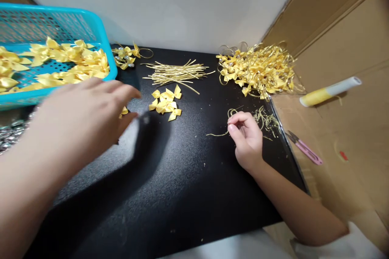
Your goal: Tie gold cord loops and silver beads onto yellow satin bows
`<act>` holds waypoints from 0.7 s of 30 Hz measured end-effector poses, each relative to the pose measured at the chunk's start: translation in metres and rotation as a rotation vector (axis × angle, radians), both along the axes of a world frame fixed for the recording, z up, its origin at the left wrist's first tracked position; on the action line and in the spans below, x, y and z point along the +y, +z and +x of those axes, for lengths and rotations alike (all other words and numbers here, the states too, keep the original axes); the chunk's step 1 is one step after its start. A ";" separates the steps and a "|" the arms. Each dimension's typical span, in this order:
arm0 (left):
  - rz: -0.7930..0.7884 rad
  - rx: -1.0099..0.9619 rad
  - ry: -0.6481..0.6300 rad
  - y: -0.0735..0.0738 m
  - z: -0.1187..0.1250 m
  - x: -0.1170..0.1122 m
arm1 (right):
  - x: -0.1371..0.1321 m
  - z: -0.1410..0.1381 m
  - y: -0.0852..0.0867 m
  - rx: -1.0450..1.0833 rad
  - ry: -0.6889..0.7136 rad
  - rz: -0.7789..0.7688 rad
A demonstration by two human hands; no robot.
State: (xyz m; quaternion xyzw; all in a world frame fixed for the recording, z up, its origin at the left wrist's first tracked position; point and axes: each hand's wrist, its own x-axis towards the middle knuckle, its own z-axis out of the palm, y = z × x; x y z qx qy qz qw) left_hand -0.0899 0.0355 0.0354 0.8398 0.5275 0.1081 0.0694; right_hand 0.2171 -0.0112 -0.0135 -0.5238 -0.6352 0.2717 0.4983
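Note:
My left hand (88, 117), slightly blurred, hovers over the left side of the black table with thumb and fingers apart. Between them a bit of yellow ribbon (124, 111) shows, mostly hidden by the hand; it appears to lie beyond the fingers. On the right, my right hand (246, 137) pinches a thin gold cord (217, 134), whose tail trails left and whose loop rises behind the fingertips. A small group of yellow ribbon bows (165, 103) lies between the hands. Behind them is a bundle of straight gold cords (179, 73).
A blue basket (111, 56) of yellow bows stands at the left, above shiny silvery pieces (10, 135). Finished-looking bows with gold loops (258, 68) are heaped at the back right, with a few more (126, 54) beside the basket. Cord scraps (266, 121), pink-handled snips (306, 151) and a yellow-white tube (330, 91) lie right.

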 end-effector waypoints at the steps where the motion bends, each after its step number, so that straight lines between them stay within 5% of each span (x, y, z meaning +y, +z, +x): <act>1: 0.080 0.173 -0.063 0.000 0.015 -0.002 | 0.000 -0.001 -0.001 -0.006 0.009 0.000; 6: 0.175 0.335 -0.208 -0.019 0.059 -0.003 | 0.001 0.000 -0.003 -0.017 0.035 -0.009; 9: 0.165 0.249 -0.255 -0.028 0.061 -0.007 | 0.002 0.000 -0.001 -0.031 0.037 -0.016; 14: 0.026 -0.035 -0.457 -0.023 0.071 -0.022 | 0.000 -0.006 0.001 -0.270 0.146 -0.035; 21: -0.017 -0.236 -0.290 -0.036 0.070 -0.014 | -0.002 -0.016 0.000 -0.672 0.276 -0.088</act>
